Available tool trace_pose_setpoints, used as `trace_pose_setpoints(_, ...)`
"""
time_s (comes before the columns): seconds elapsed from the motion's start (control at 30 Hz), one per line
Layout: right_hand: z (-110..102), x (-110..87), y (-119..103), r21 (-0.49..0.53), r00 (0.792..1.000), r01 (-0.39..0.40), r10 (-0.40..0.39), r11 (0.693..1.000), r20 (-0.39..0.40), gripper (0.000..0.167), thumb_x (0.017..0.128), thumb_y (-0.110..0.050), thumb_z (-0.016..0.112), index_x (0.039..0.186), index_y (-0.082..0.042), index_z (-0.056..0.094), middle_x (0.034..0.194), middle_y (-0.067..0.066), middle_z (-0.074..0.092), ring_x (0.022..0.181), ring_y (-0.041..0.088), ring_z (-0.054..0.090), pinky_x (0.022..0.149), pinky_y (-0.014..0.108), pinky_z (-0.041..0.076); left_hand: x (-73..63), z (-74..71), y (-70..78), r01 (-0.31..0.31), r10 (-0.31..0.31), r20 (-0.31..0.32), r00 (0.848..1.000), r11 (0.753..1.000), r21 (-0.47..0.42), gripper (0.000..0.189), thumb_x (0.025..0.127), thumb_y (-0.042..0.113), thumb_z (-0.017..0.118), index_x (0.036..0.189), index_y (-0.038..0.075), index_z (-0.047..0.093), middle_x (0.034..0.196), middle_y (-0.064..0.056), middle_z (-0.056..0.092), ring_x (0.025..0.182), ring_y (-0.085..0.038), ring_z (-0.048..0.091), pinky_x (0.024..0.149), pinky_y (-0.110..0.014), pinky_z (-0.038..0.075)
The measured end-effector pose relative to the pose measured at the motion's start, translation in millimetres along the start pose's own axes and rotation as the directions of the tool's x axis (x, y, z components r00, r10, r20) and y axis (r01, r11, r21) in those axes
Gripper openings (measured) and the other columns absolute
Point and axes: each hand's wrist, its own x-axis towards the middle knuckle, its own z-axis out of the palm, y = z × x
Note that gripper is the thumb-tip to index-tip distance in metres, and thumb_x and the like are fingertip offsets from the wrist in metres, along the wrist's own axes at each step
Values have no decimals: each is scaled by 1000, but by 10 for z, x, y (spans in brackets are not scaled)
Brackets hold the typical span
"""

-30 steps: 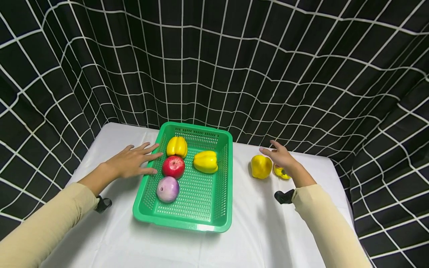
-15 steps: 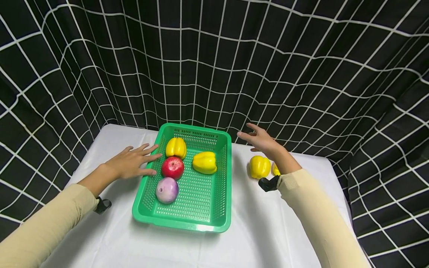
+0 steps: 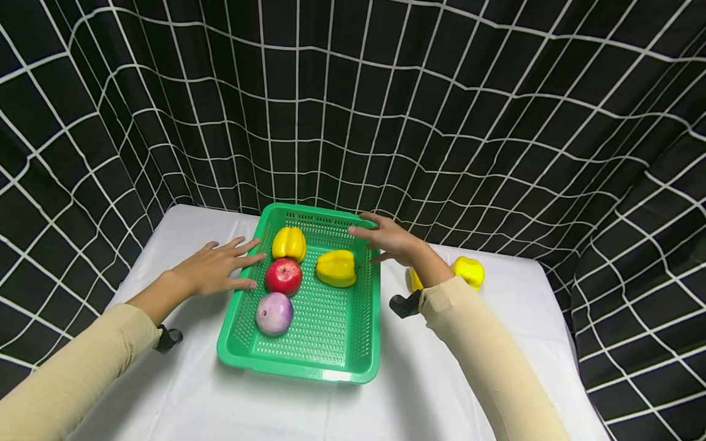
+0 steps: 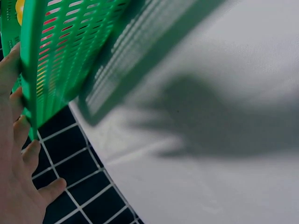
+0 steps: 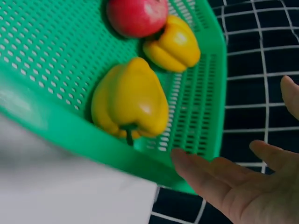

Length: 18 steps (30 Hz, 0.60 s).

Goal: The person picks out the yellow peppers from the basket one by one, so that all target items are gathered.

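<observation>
A green plastic basket [image 3: 298,372] stands on a white-covered table. Inside lie two yellow bell peppers, one near the back left [image 3: 289,244] and one to the right [image 3: 336,268]. A round red fruit [image 3: 284,277] and a round purple-and-white vegetable [image 3: 274,313] line the left side. My left hand [image 3: 217,268] is at the basket's left rim, fingers spread, fingertips overlapping the edge. At the back right corner, my right hand [image 3: 393,239] extends over the rim with fingers apart and holds nothing. In the right wrist view its fingertip [image 5: 180,156] is right at the rim.
Right of the basket, a yellow bell pepper [image 3: 469,271] lies on the table [image 3: 342,410]. Another yellow piece [image 3: 415,280] shows partly behind my right forearm. A black curtain [image 3: 353,110] with a white grid encloses the back and sides.
My right hand has swept left from above the yellow peppers on the table to the basket's right rim. My left hand stays at the left rim.
</observation>
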Motion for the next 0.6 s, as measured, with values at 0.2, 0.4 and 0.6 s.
trace_pose_setpoints(0.2,161,97,73,16,999,-30,29,999,28,77,101,-33,58,160,-10,14,162,23,18,143,51,25,98,66,43,3,11,-7,-2,2,-5,1000,1000,-5,66,96,53,58,151,19,44,163,-12,27,148,-43,21,108,-74,22)
trace_pose_setpoints(0.4,277,159,142,58,997,-82,81,995,17,78,101,-34,60,160,-12,14,164,20,11,146,48,20,99,66,43,12,19,-21,5,-5,1,1000,1000,-13,67,96,53,58,152,20,43,163,-11,25,148,-43,19,109,-74,21)
trace_pose_setpoints(0.6,355,259,210,82,991,-128,130,988,-20,78,99,-35,62,160,-14,18,164,19,10,147,44,20,96,64,46,8,25,-30,5,-5,1,1000,1000,-11,67,96,53,57,152,20,43,163,-11,25,148,-42,19,108,-74,22)
